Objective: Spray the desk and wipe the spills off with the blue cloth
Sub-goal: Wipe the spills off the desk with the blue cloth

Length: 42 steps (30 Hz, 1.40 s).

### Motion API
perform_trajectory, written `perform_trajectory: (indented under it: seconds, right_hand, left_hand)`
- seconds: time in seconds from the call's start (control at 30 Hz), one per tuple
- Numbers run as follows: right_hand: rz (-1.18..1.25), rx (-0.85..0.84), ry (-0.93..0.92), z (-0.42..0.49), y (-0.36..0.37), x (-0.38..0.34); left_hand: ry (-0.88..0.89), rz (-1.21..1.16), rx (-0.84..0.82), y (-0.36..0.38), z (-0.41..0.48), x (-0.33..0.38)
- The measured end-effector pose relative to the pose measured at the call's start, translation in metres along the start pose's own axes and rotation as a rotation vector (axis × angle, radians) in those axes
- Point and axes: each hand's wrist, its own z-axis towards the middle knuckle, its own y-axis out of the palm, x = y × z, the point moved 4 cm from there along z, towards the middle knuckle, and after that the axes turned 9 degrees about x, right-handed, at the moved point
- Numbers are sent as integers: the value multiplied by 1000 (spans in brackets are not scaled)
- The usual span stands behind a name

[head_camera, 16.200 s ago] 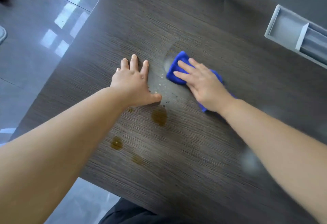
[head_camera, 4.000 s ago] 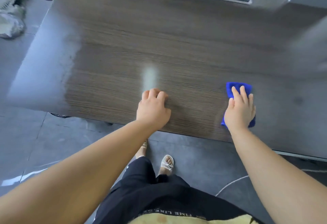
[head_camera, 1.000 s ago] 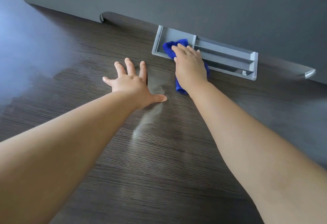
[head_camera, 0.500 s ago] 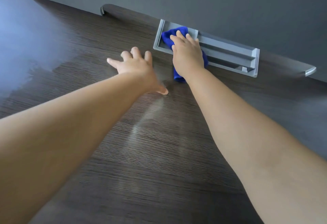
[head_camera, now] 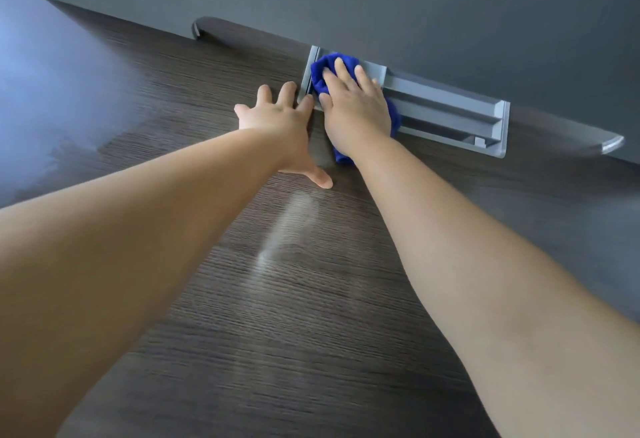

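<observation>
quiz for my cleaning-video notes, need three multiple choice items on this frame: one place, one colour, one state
1. Where does the blue cloth lie?
A) on the floor
B) over the left end of the tray at the back edge of the desk
C) at the desk's front edge

2. What colour is the tray?
A) white
B) red
C) grey

3. How is the left hand?
A) flat on the desk, fingers spread
B) gripping a bottle
C) in a fist

Answers:
1 B, the right hand presses it there.
2 C, its rim shows grey.
3 A, it lies palm down beside the tray, holding nothing.
</observation>
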Motion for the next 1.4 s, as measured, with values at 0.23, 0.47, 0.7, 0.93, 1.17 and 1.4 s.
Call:
perform_trajectory:
  seconds: [0.23,0.47,0.7,0.93,1.17,1.4]
  right_hand:
    - [-54,-5,149,-11,0,12]
    - [-18,-25,69,-12,1,-5]
    - [-103,-8,96,15,2,3]
    - [-95,-6,25,-25,-3,16]
    - [-143,-32,164,7,-1,12]
    - [-108,-16,116,-38,-1,4]
  left_hand:
    - [-5,-1,-11,0,0,0]
    - [-10,-30,-9,2,-1,-2]
    - [-12,-35,-11,3,-1,-2]
    - [-16,-29,-15,0,-1,-1]
    - [-27,-27,-32,-2,-2,0]
    - [-25,-30,-23,-1,-2,0]
